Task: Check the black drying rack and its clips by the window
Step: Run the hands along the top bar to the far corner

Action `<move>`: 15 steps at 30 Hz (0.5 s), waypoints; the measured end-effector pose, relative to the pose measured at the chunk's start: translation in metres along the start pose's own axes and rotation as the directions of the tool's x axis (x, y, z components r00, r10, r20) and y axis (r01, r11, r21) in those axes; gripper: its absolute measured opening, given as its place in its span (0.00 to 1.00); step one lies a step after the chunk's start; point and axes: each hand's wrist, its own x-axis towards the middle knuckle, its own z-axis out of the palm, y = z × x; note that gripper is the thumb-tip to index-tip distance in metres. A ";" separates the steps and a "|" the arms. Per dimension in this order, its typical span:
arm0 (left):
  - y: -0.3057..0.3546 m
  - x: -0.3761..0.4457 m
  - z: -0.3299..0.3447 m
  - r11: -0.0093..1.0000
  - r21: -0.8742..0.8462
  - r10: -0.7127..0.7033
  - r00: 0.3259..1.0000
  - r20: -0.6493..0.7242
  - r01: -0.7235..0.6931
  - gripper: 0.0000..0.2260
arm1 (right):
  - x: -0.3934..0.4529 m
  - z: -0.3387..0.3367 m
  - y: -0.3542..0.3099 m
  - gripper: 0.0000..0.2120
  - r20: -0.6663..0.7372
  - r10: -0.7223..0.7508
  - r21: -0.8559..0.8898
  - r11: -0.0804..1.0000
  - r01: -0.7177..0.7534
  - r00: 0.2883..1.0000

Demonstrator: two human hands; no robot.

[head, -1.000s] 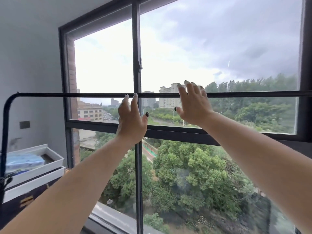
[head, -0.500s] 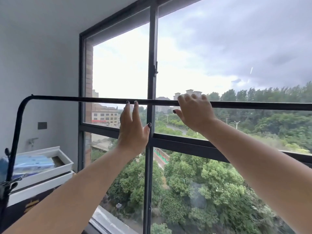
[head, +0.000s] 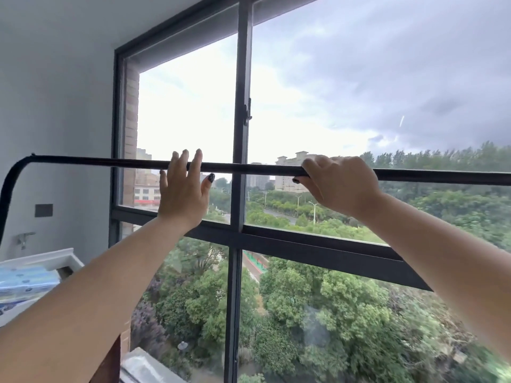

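The black drying rack's top bar [head: 110,162] runs level across the view in front of the window and bends down at the far left corner. My left hand [head: 182,194] lies flat against the bar with fingers straight and apart, their tips reaching above it. My right hand [head: 340,183] is to the right of the window's upright post, fingers curled over the bar and thumb under it. No clips are in view.
The dark window frame [head: 240,106] stands just behind the bar. A white tray [head: 41,258] with a blue package [head: 25,280] sits at lower left. On the grey left wall are a tap [head: 25,237] and a dark plate [head: 43,210].
My right hand has gone from flat fingers to curled around the bar. My left hand's fingertips have slid up past the bar. The view has swung left and the rack's lower left part has left the frame.
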 end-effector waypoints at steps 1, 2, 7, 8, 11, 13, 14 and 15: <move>-0.002 0.005 0.003 1.000 0.013 0.026 1.000 0.004 -0.026 0.24 | -0.001 0.004 0.005 0.21 -0.006 -0.011 -0.007 1.000 0.011 1.000; -0.003 0.010 0.006 0.998 0.023 0.056 0.998 0.006 -0.057 0.22 | -0.002 0.008 0.009 0.22 -0.006 -0.021 -0.009 1.000 0.021 1.000; -0.005 0.038 0.027 0.976 0.107 0.191 0.981 -0.011 -0.189 0.23 | -0.011 0.031 0.028 0.22 -0.054 -0.052 -0.059 0.997 0.049 0.997; -0.002 0.040 0.031 0.974 0.110 0.204 0.979 -0.025 -0.200 0.23 | -0.013 0.033 0.034 0.22 -0.054 -0.057 -0.067 0.996 0.053 0.997; 0.016 0.043 0.047 0.975 0.068 0.214 0.975 -0.055 -0.210 0.24 | -0.024 0.034 0.055 0.22 -0.036 -0.079 -0.100 0.992 0.075 0.996; 0.033 0.047 0.059 0.978 0.018 0.209 0.976 -0.067 -0.209 0.23 | -0.031 0.035 0.071 0.22 -0.045 -0.093 -0.127 0.988 0.087 0.995; 0.042 0.048 0.063 0.978 0.000 0.207 0.976 -0.068 -0.207 0.22 | -0.034 0.034 0.080 0.23 -0.041 -0.100 -0.128 0.987 0.094 0.994; 0.048 0.048 0.066 0.978 -0.004 0.206 0.976 -0.072 -0.207 0.22 | -0.036 0.030 0.086 0.23 -0.027 -0.101 -0.112 0.989 0.097 0.995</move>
